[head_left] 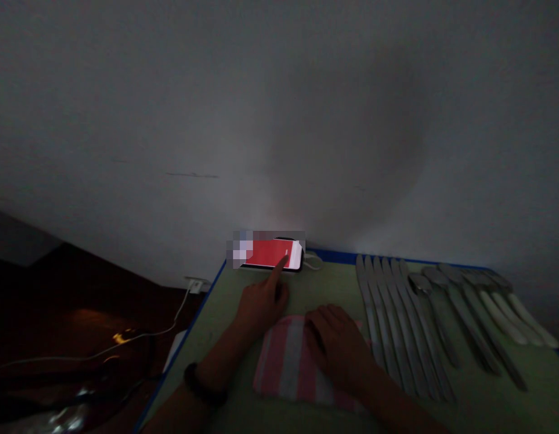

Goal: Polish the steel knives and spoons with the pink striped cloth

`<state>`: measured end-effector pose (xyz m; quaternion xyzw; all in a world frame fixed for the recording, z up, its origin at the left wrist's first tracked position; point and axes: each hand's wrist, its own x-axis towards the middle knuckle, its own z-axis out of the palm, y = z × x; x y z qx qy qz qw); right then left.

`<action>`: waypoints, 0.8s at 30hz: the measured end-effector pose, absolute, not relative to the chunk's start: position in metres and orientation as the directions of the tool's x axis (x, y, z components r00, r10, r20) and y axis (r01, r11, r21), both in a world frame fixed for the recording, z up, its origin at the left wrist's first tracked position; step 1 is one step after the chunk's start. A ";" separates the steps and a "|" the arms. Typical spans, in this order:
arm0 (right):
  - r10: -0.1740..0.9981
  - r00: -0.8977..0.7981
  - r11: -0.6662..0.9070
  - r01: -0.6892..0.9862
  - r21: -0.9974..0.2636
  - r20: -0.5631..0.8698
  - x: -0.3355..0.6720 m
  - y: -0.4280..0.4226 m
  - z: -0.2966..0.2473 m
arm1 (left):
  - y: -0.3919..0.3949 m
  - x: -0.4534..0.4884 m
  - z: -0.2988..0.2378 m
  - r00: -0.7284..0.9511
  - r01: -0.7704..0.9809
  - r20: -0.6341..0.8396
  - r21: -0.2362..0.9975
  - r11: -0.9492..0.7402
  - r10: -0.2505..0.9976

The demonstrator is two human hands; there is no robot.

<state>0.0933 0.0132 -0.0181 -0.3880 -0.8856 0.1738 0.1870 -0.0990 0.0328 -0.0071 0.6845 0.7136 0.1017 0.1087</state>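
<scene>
My left hand points with its index finger stretched out, the fingertip touching the red screen of a phone that lies at the table's far edge against the wall. Its other fingers are curled in and hold nothing. My right hand rests palm down with fingers spread on a folded pink-and-white striped cloth in front of me. A dark band sits on my left wrist.
A row of several table knives and spoons lies side by side on the green, blue-edged table right of the cloth. A white cable runs from the phone. Another cable hangs off the left edge over a dark floor.
</scene>
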 end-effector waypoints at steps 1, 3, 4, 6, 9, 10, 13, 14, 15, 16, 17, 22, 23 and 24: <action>0.753 -0.628 0.636 0.623 -0.454 0.193 0.093 0.013 -0.018 | 0.033 -0.099 -0.007 -0.037 0.954 -0.015 0.296 0.040 0.999; 0.756 -0.625 0.634 0.627 -0.453 0.194 0.093 0.013 -0.018 | 0.032 -0.099 -0.007 -0.032 0.955 -0.007 0.295 0.033 0.999; 0.756 -0.623 0.635 0.626 -0.452 0.199 0.093 0.013 -0.019 | 0.032 -0.099 -0.007 -0.031 0.956 -0.001 0.292 0.031 1.000; 0.755 -0.623 0.638 0.626 -0.448 0.204 0.094 0.013 -0.019 | 0.032 -0.099 -0.007 -0.033 0.958 0.004 0.284 0.030 0.999; 0.750 -0.624 0.647 0.622 -0.442 0.221 0.094 0.014 -0.019 | 0.033 -0.099 -0.007 -0.035 0.959 -0.006 0.282 0.036 0.999; 0.748 -0.624 0.650 0.621 -0.438 0.226 0.094 0.014 -0.019 | 0.033 -0.099 -0.007 -0.034 0.958 -0.009 0.284 0.036 0.999; 0.747 -0.622 0.652 0.620 -0.436 0.233 0.094 0.014 -0.019 | 0.033 -0.099 -0.008 -0.031 0.960 -0.009 0.279 0.032 0.999; 0.749 -0.622 0.649 0.621 -0.439 0.228 0.094 0.014 -0.018 | 0.033 -0.099 -0.008 -0.033 0.961 -0.007 0.275 0.033 0.999; 0.751 -0.623 0.646 0.621 -0.444 0.221 0.094 0.014 -0.018 | 0.033 -0.099 -0.009 -0.035 0.961 -0.005 0.273 0.035 0.999; 0.752 -0.624 0.642 0.622 -0.449 0.212 0.094 0.014 -0.018 | 0.033 -0.099 -0.009 -0.036 0.961 -0.004 0.273 0.036 0.999; 0.754 -0.625 0.637 0.623 -0.454 0.202 0.094 0.014 -0.018 | 0.033 -0.099 -0.010 -0.038 0.961 -0.002 0.274 0.038 0.999; 0.758 -0.634 0.623 0.634 -0.459 0.153 0.093 0.014 -0.016 | 0.033 -0.099 -0.009 -0.037 0.961 -0.002 0.275 0.036 0.999; 0.759 -0.634 0.620 0.639 -0.455 0.146 0.093 0.013 -0.016 | 0.033 -0.099 -0.008 -0.039 0.963 -0.002 0.268 0.038 0.999; 0.761 -0.634 0.619 0.644 -0.450 0.138 0.092 0.013 -0.015 | 0.033 -0.099 -0.007 -0.041 0.965 -0.003 0.260 0.040 0.999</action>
